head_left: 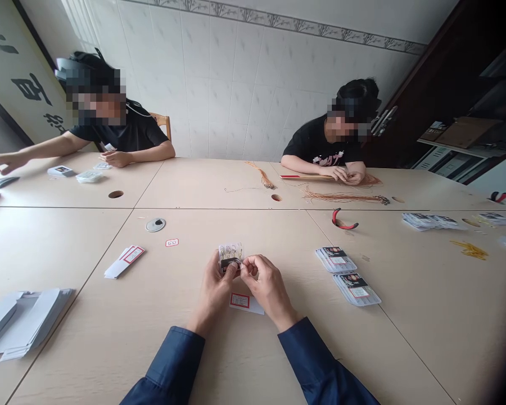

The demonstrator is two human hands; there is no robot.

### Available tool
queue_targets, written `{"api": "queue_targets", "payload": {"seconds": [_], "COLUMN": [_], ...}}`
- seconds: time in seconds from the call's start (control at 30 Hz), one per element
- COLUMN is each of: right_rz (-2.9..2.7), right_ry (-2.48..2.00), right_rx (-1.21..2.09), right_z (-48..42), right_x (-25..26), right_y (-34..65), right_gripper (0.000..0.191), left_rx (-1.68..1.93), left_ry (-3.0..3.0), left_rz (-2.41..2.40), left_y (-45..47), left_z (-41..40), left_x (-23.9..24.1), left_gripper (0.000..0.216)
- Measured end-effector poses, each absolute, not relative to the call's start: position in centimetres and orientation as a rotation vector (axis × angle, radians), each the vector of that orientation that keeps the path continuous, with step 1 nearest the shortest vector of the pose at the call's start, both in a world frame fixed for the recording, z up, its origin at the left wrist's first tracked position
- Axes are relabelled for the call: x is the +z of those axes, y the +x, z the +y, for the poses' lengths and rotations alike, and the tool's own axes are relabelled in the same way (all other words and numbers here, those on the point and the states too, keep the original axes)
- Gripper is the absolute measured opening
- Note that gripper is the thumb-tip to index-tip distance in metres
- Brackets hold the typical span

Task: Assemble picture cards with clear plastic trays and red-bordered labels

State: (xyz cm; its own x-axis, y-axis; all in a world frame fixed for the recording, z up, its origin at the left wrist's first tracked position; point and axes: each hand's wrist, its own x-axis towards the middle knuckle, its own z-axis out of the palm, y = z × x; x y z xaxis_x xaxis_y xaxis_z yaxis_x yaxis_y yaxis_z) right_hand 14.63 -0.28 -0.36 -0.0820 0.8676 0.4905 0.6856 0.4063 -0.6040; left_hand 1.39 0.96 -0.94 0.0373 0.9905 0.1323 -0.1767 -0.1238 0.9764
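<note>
My left hand (214, 286) holds a small clear packet (230, 253) upright above the table, thumb across its front. The packet has a black printed band low down, and small pale, thin shapes show above it, too fine to name. My right hand (265, 280) is closed, thumb and forefinger pinching at the packet's lower right edge. On the table just below my hands lies a white paper strip (257, 306) with a red-framed label. Two stacks of similar printed packets, a nearer stack (358, 289) and a farther stack (336, 259), lie to the right of my right hand.
White card strips (120, 269) and folded white paper (29, 320) lie left. Red-handled pliers (344, 220) lie ahead right, yellow pieces (470, 250) farther right. Across the table sit two people; one handles orange cords near a cord bundle (346, 197). A table hole (116, 194) is far left.
</note>
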Motion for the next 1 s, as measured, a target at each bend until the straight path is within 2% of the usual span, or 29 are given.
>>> {"api": "queue_targets", "payload": {"seconds": [0.4,0.5,0.63,0.83,1.0], "right_rz": [-1.795,-1.667,-1.625,-1.751,-1.776], "right_ry": [-1.331,-1.334,-1.324,-1.301,-1.333], "right_rx": [0.294,0.398,0.416,0.316,0.345], "right_z": [-0.3,-0.2,-0.2,-0.1,-0.1], "right_x": [-0.3,-0.3,-0.2,-0.2,-0.5], "right_y": [14.5,14.5,14.8,14.8,14.8], "right_gripper": [0.007,0.008,0.018,0.007,0.011], "left_rx": [1.358,1.33,1.298,1.308,1.314], "left_ry": [1.234,1.065,0.89,0.911,0.964], "left_rz": [1.037,0.921,0.84,0.826,0.816], "left_y": [1.4,1.3,1.1,1.2,1.3], "left_z": [1.0,1.0,0.8,0.7,0.7], "left_x": [-1.2,-0.7,-0.2,-0.1,-0.1], "left_gripper": [0.012,0.018,0.027,0.027,0.024]}}
